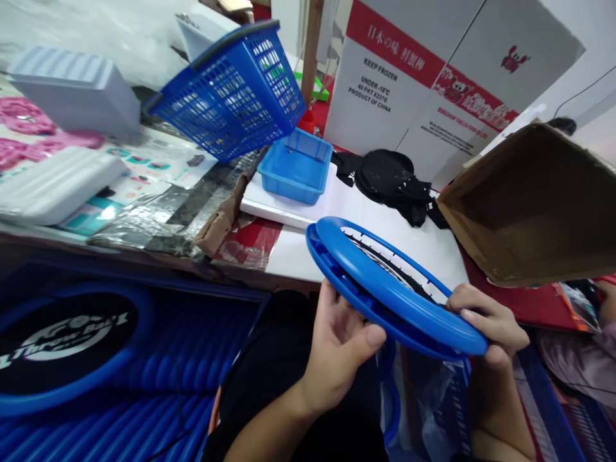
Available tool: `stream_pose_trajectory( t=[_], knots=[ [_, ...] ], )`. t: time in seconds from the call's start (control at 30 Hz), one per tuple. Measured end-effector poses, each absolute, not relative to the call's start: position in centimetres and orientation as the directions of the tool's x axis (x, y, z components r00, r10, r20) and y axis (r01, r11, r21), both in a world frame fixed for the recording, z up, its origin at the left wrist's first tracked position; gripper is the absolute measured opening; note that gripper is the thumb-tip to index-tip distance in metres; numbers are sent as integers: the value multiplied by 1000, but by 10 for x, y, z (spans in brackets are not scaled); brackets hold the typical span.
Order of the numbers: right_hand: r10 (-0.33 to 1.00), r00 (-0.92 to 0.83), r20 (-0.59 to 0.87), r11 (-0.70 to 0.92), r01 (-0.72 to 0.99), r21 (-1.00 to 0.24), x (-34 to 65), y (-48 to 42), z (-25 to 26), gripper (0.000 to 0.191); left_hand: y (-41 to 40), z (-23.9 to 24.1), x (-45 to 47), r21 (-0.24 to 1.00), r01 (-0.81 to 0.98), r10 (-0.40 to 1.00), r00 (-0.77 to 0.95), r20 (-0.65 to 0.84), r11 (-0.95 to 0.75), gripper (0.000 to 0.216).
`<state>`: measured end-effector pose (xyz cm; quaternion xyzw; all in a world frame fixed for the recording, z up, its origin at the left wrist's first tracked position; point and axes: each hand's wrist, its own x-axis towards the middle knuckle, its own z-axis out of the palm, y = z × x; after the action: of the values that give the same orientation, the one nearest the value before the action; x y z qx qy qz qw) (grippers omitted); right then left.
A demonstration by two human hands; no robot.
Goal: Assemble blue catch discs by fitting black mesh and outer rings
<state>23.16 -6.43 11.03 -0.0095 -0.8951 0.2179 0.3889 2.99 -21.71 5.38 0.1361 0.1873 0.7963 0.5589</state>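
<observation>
I hold a round blue plastic ring frame (pixel 385 282) tilted in front of me, its black netting showing through the middle. My left hand (pixel 339 346) grips its lower left rim, thumb on top and fingers under. My right hand (pixel 486 321) is closed over the right rim. A clear plastic bag (pixel 428 398) hangs below the frame, between my arms.
A tilted blue mesh basket (pixel 235 90) and a small blue tray (pixel 296 167) sit on the table. A white printed carton (pixel 414 83) stands behind, black cloth (pixel 389 179) before it. An open cardboard box (pixel 529 199) is right. Blue discs with black centres (pixel 67 346) lie at lower left.
</observation>
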Motion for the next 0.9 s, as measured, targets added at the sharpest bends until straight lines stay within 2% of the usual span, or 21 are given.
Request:
stream_pose_trajectory(
  t=[0.3,0.63,0.8,0.9],
  knots=[
    [120,-733,670,918,-176,-356,231,-67,107,41,-220,57,33,459,-839,945,-329,0,-292,84],
    [148,-722,676,908,-172,-383,234,-72,102,39,-221,57,32,452,-848,952,-305,12,-277,86],
    [96,-717,691,932,-179,-315,231,-73,101,49,-223,60,31,450,-855,958,-287,1,-256,88],
    [91,-722,686,930,-184,-317,231,-74,101,51,-224,59,31,457,-855,960,-281,-12,-244,86]
  ],
)
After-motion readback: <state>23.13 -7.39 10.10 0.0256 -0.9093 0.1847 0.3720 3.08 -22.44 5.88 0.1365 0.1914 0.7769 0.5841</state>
